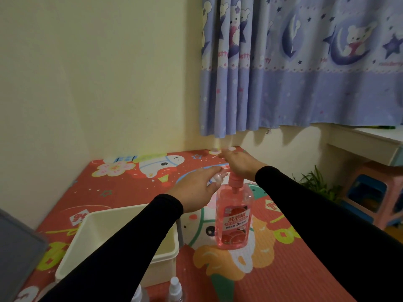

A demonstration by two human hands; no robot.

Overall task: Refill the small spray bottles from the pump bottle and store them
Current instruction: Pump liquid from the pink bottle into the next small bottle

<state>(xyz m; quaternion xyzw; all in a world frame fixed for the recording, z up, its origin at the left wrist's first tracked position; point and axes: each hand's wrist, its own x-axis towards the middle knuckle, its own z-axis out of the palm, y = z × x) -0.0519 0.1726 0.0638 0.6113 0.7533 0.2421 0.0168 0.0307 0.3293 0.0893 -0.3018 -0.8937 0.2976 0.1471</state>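
A pink pump bottle [234, 216] with a red label stands upright on the red patterned mat. My right hand [238, 164] lies flat on top of its pump head, palm down. My left hand [196, 190] holds a small clear spray bottle [218, 178] tilted beside the pump's spout; most of that bottle is hidden by my fingers. Two more small clear spray bottles stand at the bottom edge, one with a white nozzle [175, 289] and one partly hidden by my left sleeve [139, 295].
A cream plastic bin [168, 256] stands open under my left forearm. A grey lid or box [17, 249] sits at the far left. Behind the mat [294, 269] are a wall and blue curtain [305, 66]. A plant [316, 184] and pink stool [375, 188] stand at the right.
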